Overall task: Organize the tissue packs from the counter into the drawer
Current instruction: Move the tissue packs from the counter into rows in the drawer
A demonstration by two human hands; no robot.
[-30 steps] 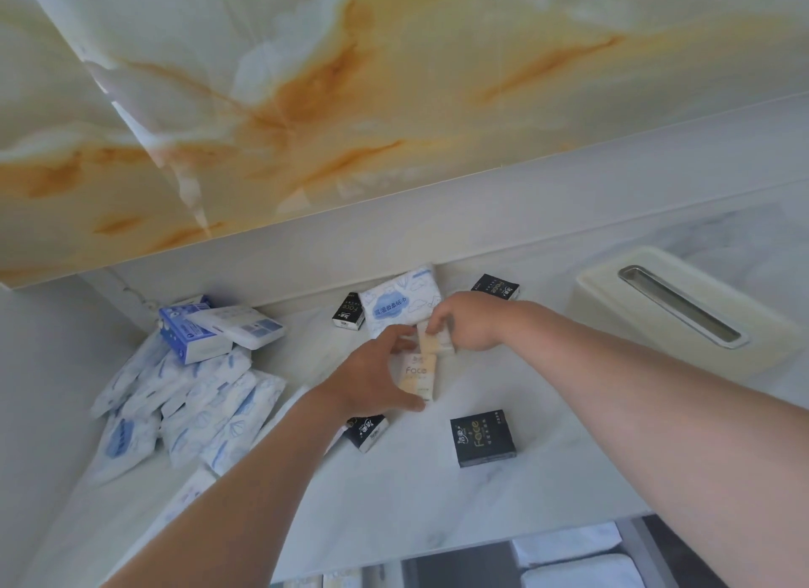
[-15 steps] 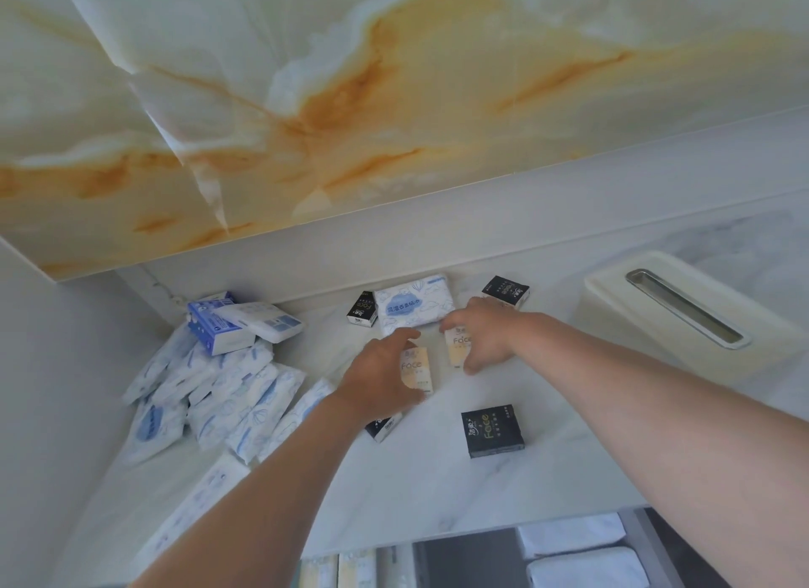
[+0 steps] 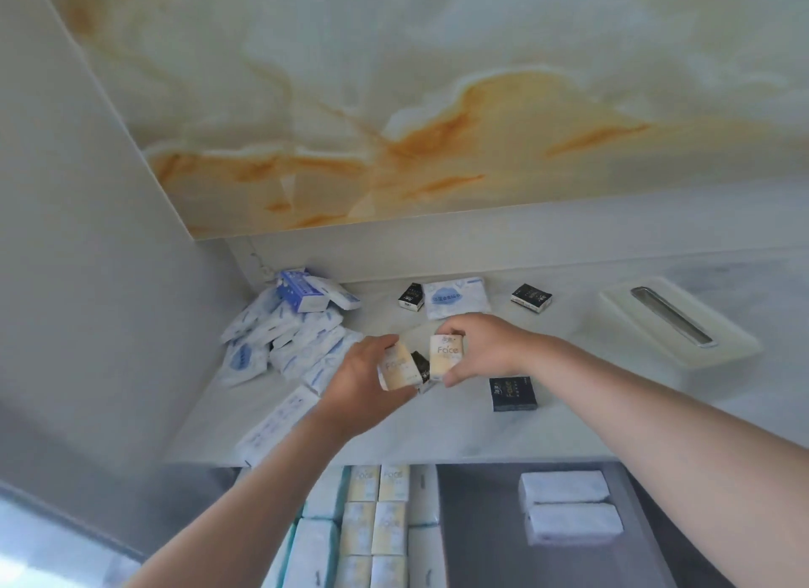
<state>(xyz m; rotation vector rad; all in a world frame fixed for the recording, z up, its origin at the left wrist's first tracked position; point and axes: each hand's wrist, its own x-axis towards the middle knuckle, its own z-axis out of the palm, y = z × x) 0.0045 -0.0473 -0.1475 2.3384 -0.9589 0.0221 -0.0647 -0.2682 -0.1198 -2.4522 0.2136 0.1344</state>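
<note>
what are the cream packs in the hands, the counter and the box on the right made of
The cream packs look like thin plastic film over soft tissue: slight sheen, printed lettering, rounded corners. The counter is polished stone or a stone-look slab: white, faint grey veins, smooth. The box is likely glossy cream plastic, its slot rimmed in something metal-looking; hard to confirm.

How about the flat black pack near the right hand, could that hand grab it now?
Probably not yet: the right hand grips a cream pack, so it is full. The black pack itself lies uncovered on the counter beside it.
</note>
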